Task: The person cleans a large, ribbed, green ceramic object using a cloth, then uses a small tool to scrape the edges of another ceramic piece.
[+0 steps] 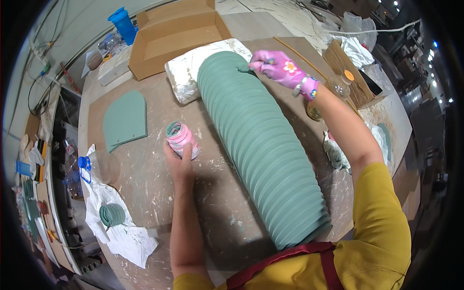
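A long green ribbed cylinder [263,140] lies across the table, its far end resting on a white wrapped block [181,75]. My left hand [181,162], bare, grips a pink jar [182,139] just left of the cylinder. The jar is uncapped, with green smears round its mouth. My right hand [280,67] wears a pink flowered glove and has its fingers pinched at the cylinder's far right side. From the fingertips a small green lump [245,69] presses against the ribs; its kind is unclear.
A flat green arched panel [125,118] lies at the left. Behind stands an open cardboard box [179,41] beside a blue cup [123,26]. A small green ribbed piece [112,214] sits on white cloth at front left. Right of the cylinder are a clear bottle [340,84] and a crumpled rag [337,153].
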`<state>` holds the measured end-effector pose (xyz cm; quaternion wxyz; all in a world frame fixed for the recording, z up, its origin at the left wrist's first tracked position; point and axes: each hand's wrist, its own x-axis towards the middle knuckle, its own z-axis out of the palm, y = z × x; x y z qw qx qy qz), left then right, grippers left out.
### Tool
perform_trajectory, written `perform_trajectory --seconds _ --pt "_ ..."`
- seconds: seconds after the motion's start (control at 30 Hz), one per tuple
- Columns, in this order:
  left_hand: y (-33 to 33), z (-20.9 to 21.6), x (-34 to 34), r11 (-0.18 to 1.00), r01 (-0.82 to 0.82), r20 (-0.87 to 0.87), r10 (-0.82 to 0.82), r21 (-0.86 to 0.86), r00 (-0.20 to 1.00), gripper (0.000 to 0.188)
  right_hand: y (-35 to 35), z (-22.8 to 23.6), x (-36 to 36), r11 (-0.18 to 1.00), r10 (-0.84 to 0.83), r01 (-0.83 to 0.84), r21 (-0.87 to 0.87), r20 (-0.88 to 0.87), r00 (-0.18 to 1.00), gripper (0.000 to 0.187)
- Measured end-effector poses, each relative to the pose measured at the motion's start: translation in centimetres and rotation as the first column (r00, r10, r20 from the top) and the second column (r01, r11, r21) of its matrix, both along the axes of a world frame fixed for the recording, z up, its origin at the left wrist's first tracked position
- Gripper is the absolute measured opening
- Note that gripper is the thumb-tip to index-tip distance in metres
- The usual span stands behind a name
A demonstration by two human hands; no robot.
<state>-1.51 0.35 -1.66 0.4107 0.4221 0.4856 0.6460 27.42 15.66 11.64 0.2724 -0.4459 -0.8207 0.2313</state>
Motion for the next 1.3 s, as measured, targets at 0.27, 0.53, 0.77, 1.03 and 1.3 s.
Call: perform_trajectory --seconds 0.27,0.53,0.77,1.03,1.3 --pt "0.1 -0.4 -0.2 1.000 0.023 -0.078 -0.023 -0.003 0.997 0.052 0.9 0.1 1.1 0.964 -0.231 0.228 -0.137 -0.006 0.973 0.030" --pt "0.1 -0.3 -0.2 1.000 0.010 -0.076 -0.009 0.012 0.997 0.050 2.4 -2.9 -1.0 0.989 -0.145 0.137 -0.060 -0.150 0.978 0.030" --pt "-0.2 0.2 0.1 1.000 -0.008 -0.076 0.007 -0.011 0.997 0.046 1.6 -5.0 0.1 0.970 -0.242 0.238 -0.040 -0.152 0.958 0.032" --pt "-0.5 0.3 0.1 0.997 0.007 -0.151 -0.019 -0.080 0.988 0.051 2.3 -2.4 3.0 0.939 -0.336 0.337 -0.072 0.018 0.942 0.026" --pt "-0.2 0.2 0.2 0.999 -0.027 -0.024 0.026 -0.027 0.999 0.050 2.0 -0.1 -1.2 0.987 -0.152 0.140 0.073 0.190 0.970 0.030"
